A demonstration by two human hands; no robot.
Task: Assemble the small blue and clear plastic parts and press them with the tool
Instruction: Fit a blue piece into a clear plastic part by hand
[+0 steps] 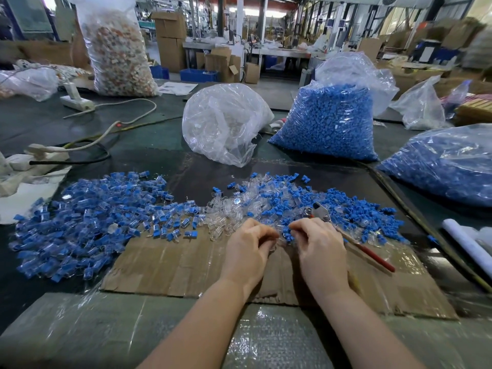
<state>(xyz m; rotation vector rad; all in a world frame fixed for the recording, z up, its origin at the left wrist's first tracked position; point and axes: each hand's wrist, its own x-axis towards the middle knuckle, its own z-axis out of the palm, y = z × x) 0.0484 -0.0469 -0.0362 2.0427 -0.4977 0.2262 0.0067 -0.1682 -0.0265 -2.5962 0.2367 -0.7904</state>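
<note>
My left hand (249, 249) and my right hand (318, 249) meet over a cardboard sheet (173, 265), fingers curled. The left pinches a clear plastic part (275, 242); the right pinches a small blue part (287, 232) right beside it. Loose blue and clear parts (292, 203) lie in a heap just beyond my hands. A larger pile of joined blue-and-clear pieces (87, 222) spreads to the left. The pressing tool, pliers with red handles (354, 241), lies on the heap to the right of my right hand, untouched.
Behind the heap stand a bag of clear parts (226, 123) and two bags of blue parts (330, 121) (447, 166). A power strip (77, 101) and cables lie at the far left. A white roll (468, 243) lies at the right edge.
</note>
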